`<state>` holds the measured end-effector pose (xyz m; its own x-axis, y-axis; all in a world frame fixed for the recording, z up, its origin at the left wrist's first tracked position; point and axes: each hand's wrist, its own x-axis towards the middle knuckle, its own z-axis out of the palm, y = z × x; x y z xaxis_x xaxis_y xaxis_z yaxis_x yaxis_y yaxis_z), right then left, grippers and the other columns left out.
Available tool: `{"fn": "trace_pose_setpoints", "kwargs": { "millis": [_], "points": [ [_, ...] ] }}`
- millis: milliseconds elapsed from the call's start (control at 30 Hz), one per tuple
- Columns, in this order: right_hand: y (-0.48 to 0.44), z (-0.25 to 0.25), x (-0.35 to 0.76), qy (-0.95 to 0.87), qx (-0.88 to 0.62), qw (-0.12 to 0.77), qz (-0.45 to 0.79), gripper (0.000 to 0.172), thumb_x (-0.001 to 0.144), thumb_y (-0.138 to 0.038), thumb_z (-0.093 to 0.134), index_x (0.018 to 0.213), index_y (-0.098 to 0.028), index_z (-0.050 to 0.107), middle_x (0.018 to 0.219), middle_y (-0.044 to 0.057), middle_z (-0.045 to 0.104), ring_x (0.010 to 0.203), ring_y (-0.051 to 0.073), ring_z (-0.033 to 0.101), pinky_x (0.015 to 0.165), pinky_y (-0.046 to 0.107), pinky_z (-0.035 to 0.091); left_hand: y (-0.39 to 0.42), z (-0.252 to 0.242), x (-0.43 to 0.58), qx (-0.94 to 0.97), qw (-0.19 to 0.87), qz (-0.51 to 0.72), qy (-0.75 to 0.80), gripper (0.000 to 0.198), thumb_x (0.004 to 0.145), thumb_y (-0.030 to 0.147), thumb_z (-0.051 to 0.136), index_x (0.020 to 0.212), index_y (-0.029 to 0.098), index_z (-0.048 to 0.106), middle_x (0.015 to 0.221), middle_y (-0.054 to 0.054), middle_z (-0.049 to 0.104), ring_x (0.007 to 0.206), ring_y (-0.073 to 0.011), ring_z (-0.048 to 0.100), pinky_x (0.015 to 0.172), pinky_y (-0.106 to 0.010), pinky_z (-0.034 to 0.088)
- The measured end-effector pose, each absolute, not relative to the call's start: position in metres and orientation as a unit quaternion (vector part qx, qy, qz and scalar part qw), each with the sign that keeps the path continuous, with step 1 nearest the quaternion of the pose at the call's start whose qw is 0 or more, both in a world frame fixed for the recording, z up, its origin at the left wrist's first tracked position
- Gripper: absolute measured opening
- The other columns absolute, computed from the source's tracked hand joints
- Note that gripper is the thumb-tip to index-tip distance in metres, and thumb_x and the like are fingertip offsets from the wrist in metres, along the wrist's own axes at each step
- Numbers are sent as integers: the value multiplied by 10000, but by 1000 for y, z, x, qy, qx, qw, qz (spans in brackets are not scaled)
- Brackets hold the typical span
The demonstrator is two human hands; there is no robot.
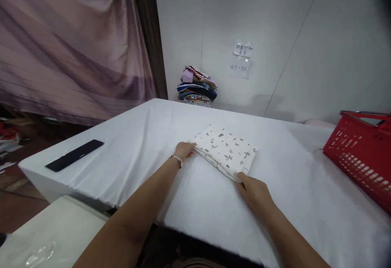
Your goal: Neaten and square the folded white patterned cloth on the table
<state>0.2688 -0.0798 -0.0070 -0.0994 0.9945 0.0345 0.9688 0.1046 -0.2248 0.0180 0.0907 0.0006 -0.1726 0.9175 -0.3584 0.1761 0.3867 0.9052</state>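
Cloth: A folded white printed cloth [226, 150] lies flat on the white-covered table [137, 137], near its middle, with the layered edge turned toward me.
Left hand: My left hand [185, 150], bracelet [177, 160] at the wrist, rests with its fingers spread loosely against the cloth's left corner. I judge it is there to keep the layers square.
Right hand: My right hand [255, 190] meets the near corner. The fingertips are hidden at the edge, so I cannot tell whether they pinch it.
Right of frame: A red basket [360, 154] stands well apart, within arm's reach.
Back wall: A stack of folded clothes [197, 86] sits against the wall, with paper notes [242, 58] above it.
Left of frame: A flat black object [75, 154] lies near the table's edge.
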Motion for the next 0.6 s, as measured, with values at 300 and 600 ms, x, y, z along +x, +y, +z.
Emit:
{"fn": "trace_pose_setpoints", "kwargs": {
  "millis": [300,600],
  "points": [
    [-80,-4,267,-729,-672,89,93,146,872,-251,369,947,-255,494,696,-26,610,610,136,539,533,225,251,74,13,5,661,213,348,630,293,773,290,602,1055,218,565,1041,-44,614,941,-185,588,799,-276,442],
    [-81,-3,267,-726,-672,112,91,192,880,-335,383,1015,-258,495,723,-18,645,645,158,573,539,232,269,60,18,30,932,-19,112,343,251,899,179,388,1030,244,592,1138,-18,591,1008,-176,532,701,-262,441]
  ]
}}
